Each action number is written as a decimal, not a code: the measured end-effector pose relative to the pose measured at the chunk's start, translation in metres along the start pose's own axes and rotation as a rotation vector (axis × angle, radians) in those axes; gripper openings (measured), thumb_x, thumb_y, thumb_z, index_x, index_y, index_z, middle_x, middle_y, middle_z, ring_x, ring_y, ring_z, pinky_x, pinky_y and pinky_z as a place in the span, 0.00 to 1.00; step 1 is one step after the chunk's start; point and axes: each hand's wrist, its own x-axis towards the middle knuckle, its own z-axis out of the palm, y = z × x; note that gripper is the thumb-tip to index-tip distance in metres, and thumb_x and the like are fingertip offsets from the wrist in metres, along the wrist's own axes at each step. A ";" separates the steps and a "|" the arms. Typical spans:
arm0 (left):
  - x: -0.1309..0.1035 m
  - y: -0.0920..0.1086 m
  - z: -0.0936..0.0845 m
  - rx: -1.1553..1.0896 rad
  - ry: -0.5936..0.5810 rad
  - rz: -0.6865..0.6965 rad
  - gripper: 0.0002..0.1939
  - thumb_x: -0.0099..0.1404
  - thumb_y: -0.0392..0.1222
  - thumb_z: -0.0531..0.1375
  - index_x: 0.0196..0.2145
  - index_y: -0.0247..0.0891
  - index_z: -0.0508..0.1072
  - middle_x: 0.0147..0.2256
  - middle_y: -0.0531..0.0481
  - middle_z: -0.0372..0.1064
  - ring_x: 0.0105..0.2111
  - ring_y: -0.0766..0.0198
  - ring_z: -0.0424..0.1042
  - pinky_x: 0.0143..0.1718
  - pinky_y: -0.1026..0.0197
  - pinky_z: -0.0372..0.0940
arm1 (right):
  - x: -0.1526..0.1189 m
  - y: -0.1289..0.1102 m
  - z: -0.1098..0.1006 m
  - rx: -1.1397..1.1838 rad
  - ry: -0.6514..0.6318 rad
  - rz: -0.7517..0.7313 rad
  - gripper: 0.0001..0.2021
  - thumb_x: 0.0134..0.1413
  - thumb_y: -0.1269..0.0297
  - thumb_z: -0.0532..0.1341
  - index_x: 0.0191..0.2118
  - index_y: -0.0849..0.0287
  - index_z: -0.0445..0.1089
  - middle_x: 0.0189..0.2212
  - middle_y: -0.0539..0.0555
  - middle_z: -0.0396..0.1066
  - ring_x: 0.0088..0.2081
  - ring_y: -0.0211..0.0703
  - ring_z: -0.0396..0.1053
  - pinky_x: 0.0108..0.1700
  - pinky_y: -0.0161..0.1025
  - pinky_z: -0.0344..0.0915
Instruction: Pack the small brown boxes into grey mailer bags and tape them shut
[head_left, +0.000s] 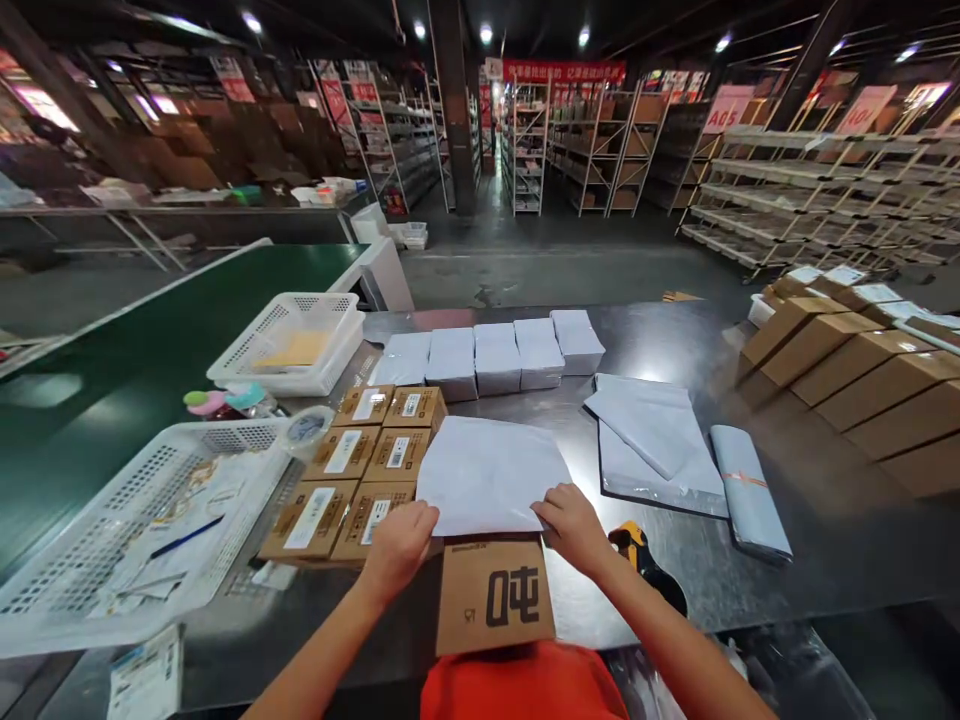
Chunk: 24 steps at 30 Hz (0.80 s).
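A white sheet or flat bag is stretched between my two hands. My left hand pinches its near left corner, close to the small brown boxes. At the near right corner, my right hand is closed on the same white sheet. Directly below its near edge lies a brown cardboard box with large dark printing, its far part covered by the sheet. To the right of my right hand is a yellow and black tool, partly hidden by my forearm.
White stacks stand behind the sheet. White packets and a banded grey roll lie right. Brown cartons line the far right. White baskets and a green conveyor are left; a tape roll is beside the small boxes.
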 end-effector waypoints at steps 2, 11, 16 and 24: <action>-0.007 0.009 -0.018 -0.036 0.012 0.015 0.14 0.64 0.26 0.49 0.24 0.40 0.65 0.22 0.51 0.62 0.24 0.61 0.61 0.26 0.60 0.55 | -0.009 -0.013 -0.013 -0.014 0.083 -0.041 0.08 0.59 0.76 0.56 0.36 0.59 0.71 0.25 0.51 0.66 0.31 0.43 0.58 0.35 0.40 0.53; -0.052 0.063 -0.052 -0.332 0.180 0.032 0.11 0.69 0.30 0.50 0.35 0.35 0.70 0.28 0.46 0.70 0.30 0.62 0.67 0.35 0.60 0.65 | -0.063 -0.059 -0.032 0.082 0.298 -0.152 0.09 0.59 0.79 0.55 0.33 0.58 0.68 0.27 0.50 0.70 0.33 0.39 0.64 0.44 0.42 0.62; -0.073 0.067 -0.059 -0.427 0.129 0.012 0.11 0.70 0.32 0.51 0.34 0.37 0.73 0.28 0.47 0.73 0.29 0.63 0.70 0.32 0.63 0.67 | -0.086 -0.066 -0.032 0.129 0.312 -0.160 0.08 0.58 0.77 0.56 0.35 0.58 0.69 0.27 0.50 0.72 0.32 0.39 0.67 0.43 0.44 0.65; -0.076 0.057 -0.064 -0.547 -0.232 -0.136 0.19 0.71 0.34 0.45 0.40 0.40 0.76 0.36 0.46 0.79 0.32 0.65 0.78 0.32 0.71 0.71 | -0.079 -0.056 -0.038 0.171 0.183 -0.210 0.08 0.60 0.76 0.57 0.38 0.57 0.70 0.29 0.52 0.74 0.34 0.41 0.68 0.41 0.43 0.68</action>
